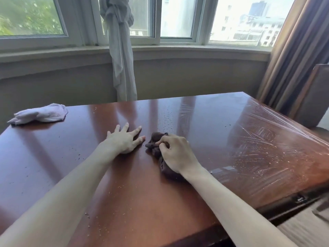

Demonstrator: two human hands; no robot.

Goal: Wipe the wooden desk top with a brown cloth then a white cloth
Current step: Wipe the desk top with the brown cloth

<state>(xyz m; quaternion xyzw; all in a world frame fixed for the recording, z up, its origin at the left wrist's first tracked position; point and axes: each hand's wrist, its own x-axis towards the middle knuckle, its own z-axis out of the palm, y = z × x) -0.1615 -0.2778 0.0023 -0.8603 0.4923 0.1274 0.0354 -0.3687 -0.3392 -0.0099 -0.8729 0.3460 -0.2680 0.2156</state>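
The glossy wooden desk top (pixel 204 114) fills the lower view, speckled with crumbs and dust. A dark brown cloth (pixel 155 139) lies bunched near the middle of the desk, and my right hand (pixel 176 152) presses down on it with fingers curled into its folds. My left hand (pixel 124 139) rests flat on the wood just left of the cloth, fingers spread, holding nothing. A crumpled white cloth (pixel 40 114) lies at the desk's far left corner, well apart from both hands.
Streaky wipe marks and dust cover the right side of the desk (pixel 258 145). A knotted grey curtain (pixel 121 50) hangs behind the far edge under the windows. Brown drapes (pixel 292 59) and a dark chair back (pixel 313 93) stand at the right.
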